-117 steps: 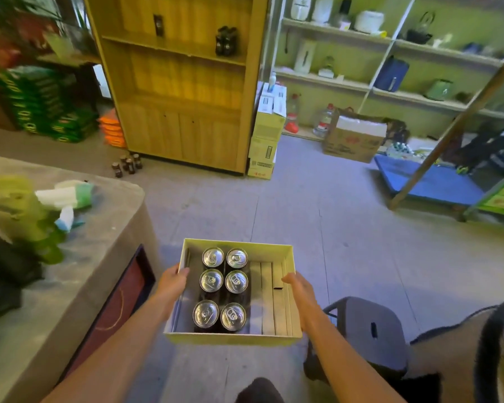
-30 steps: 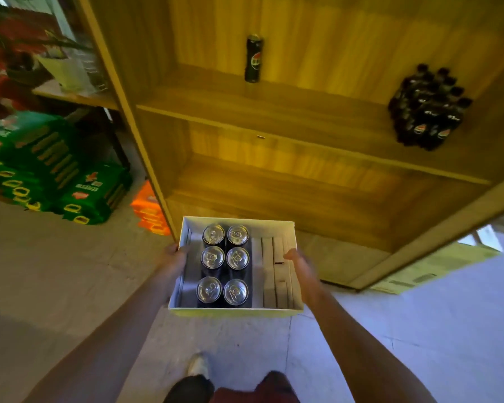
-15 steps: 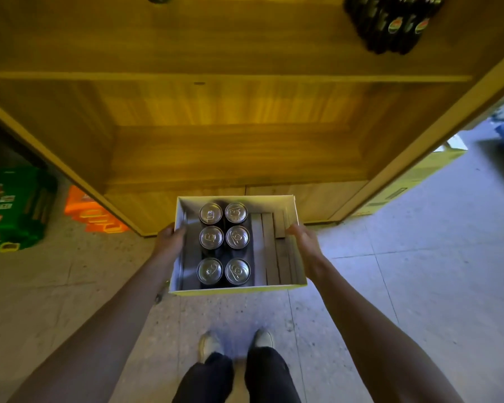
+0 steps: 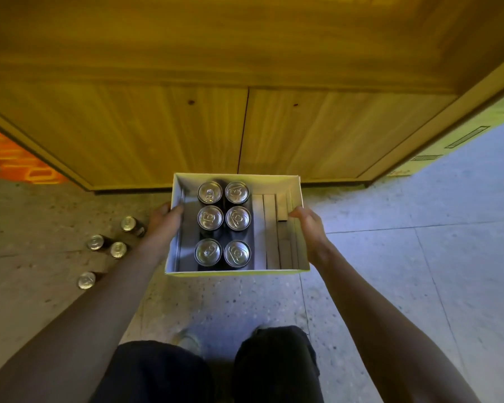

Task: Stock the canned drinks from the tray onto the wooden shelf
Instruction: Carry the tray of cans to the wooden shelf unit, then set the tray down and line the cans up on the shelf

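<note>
Four loose cans (image 4: 118, 249) on floor (image 4: 390, 271) left, cabinet doors (image 4: 317, 132) beyond tray (image 4: 236, 178)

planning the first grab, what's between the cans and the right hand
Head view: flat pale slats lie on the tray floor between the six cans and the right hand.

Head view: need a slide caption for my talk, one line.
The left hand and right hand hold a tray of six cans before the wooden shelf unit; four more cans stand on the floor.
</note>
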Demonstrator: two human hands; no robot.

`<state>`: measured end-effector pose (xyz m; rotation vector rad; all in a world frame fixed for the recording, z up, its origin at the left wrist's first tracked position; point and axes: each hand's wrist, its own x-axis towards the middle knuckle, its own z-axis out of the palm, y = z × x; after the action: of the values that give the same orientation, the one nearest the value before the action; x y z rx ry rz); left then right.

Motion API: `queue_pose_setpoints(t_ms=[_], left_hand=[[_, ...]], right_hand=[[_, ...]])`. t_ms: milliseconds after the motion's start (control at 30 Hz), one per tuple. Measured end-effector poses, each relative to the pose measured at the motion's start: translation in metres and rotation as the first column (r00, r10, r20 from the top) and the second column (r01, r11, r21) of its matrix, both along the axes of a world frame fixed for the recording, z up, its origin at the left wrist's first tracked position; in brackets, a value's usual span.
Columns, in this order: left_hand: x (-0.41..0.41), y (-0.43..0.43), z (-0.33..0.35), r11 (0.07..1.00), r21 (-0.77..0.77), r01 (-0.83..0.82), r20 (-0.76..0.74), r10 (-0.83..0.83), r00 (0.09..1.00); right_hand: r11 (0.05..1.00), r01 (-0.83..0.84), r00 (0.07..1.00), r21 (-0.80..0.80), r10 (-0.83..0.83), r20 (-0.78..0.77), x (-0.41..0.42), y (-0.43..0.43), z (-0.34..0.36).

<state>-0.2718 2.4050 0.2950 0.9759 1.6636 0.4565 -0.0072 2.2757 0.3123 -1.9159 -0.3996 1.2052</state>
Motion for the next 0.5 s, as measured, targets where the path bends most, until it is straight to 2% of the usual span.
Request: queue_pose_setpoints(t_ms=[233, 500], left_hand=[[0.000, 0.013, -0.175, 0.998, -0.007, -0.069, 0.014, 0.069, 0.998], [-0.004, 0.034, -0.272, 0.992, 0.032, -0.120, 0.010, 0.120, 0.993]], right_hand=[[1.000, -0.011, 1.000, -0.003, 0.010, -0.012, 0.001, 0.022, -0.171], [0.999, -0.048, 0.998, -0.002, 0.048, -0.026, -0.003, 0.054, -0.277]])
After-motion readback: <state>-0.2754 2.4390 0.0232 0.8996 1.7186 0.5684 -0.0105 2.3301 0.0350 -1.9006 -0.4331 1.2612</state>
